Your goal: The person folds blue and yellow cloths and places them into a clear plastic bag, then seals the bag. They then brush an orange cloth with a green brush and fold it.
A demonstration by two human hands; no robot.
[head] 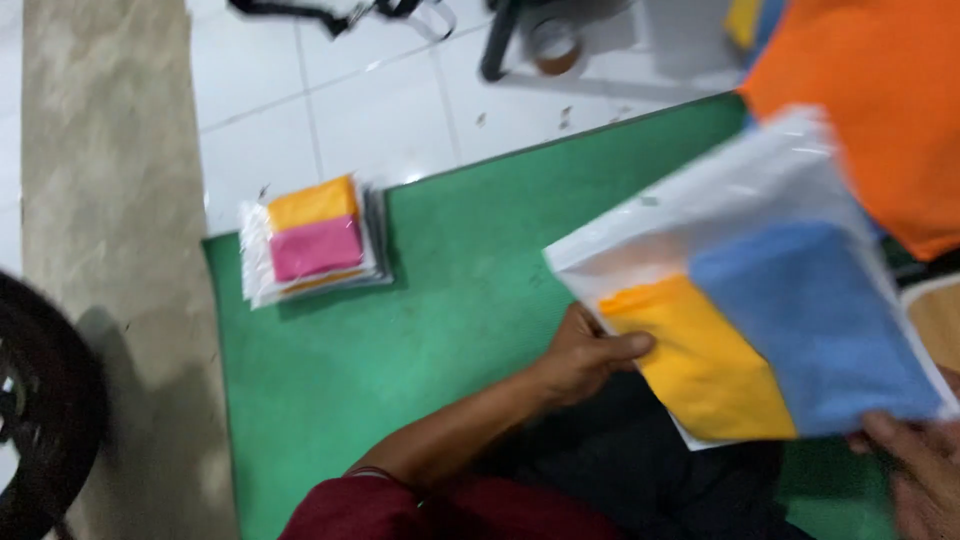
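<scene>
Left hand [590, 355] and right hand [920, 470] each in a grip on clear packet [720, 210] of yellow and blue cloths, over green mat [450, 290], packet stack [315, 240] beyond.

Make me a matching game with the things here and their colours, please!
Things:
1. mat on the floor
2. big cloth at the top right
3. top cloth on the small stack
4. right-side cloth in the clear bag held by the left hand and right hand

Colours:
A. pink
B. blue
C. green
D. orange

Pairs: 1-C, 2-D, 3-A, 4-B
</scene>
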